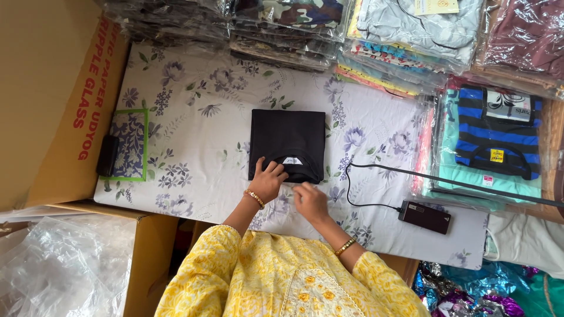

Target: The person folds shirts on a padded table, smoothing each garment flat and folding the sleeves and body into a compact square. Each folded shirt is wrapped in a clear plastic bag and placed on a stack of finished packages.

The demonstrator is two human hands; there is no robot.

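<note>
- Head view: left hand [267, 182] is pressing flat, fingers spread, on the near edge of a folded black garment [287, 141] lying on the floral tabletop [194, 117].
- Right hand [310, 201] is resting loosely curled beside it, holding nothing.
- Garment seems soft and light, best gripped along its folded edges.

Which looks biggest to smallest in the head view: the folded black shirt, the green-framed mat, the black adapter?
1. Black shirt, clearly largest.
2. Green-framed mat.
3. Black adapter, smallest.
All lie on the same table, so nearness hardly matters.

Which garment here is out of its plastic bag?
The folded black garment on the floral sheet, touched by the left hand; the stacked garments around are bagged.
</note>
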